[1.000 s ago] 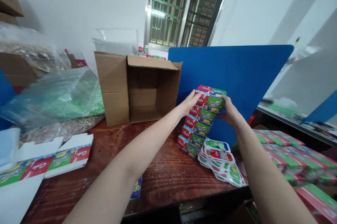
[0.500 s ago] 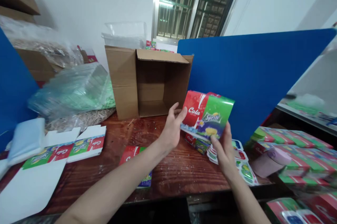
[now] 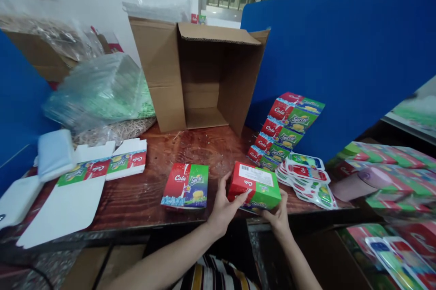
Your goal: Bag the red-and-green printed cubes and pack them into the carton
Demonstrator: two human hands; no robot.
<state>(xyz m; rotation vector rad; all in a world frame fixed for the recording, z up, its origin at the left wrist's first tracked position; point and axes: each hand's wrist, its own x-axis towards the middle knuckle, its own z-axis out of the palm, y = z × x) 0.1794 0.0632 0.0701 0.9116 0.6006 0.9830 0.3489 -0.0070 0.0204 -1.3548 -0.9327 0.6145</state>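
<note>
Both my hands hold a small red-and-green Cola/Sprite box (image 3: 255, 186) at the near edge of the wooden table (image 3: 143, 197). My left hand (image 3: 225, 206) grips its left end with thumb up and fingers under it. My right hand (image 3: 279, 215) grips its lower right corner. A second box of the same print (image 3: 186, 185) lies flat just left of my left hand. A leaning stack of the same boxes (image 3: 284, 128) rests against the blue panel (image 3: 340, 53), with a pile of printed blister cards (image 3: 306, 178) at its foot.
An open cardboard carton (image 3: 197, 72) lies on its side at the back. Flat unfolded box blanks (image 3: 91, 172) and a plastic bag of clear trays (image 3: 98, 90) sit at the left. More red-and-green packs (image 3: 384, 162) fill the right side.
I lifted one box off the leaning stack, brought it toward me and lowered it to the table's near edge. The view tilted down.
</note>
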